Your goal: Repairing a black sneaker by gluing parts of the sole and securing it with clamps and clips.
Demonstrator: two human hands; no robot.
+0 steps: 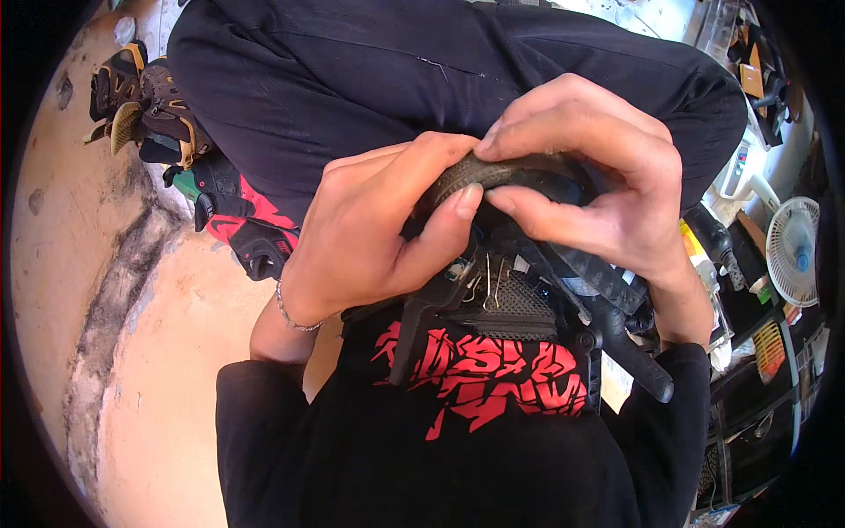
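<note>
My left hand (378, 229) is closed on the near side of a dark, curved, textured piece (466, 176), its thumb pressed on the edge. My right hand (607, 185) grips the same piece from the right, fingertips over the top and thumb beneath; much of it is hidden by my fingers. Just below, in my lap, lie black clamp-like tools (638, 361), metal binder-clip handles (491, 295) and a dark mesh panel (519, 317), partly covered by my hands.
My dark-trousered legs (352, 70) cross ahead. At left, brown-and-yellow shoes (167, 114) and red-and-black items (255, 224) rest on the stained floor (141, 370). At right stand a white fan (792, 251), a white appliance (739, 172) and dark shelving (757, 431) with small items.
</note>
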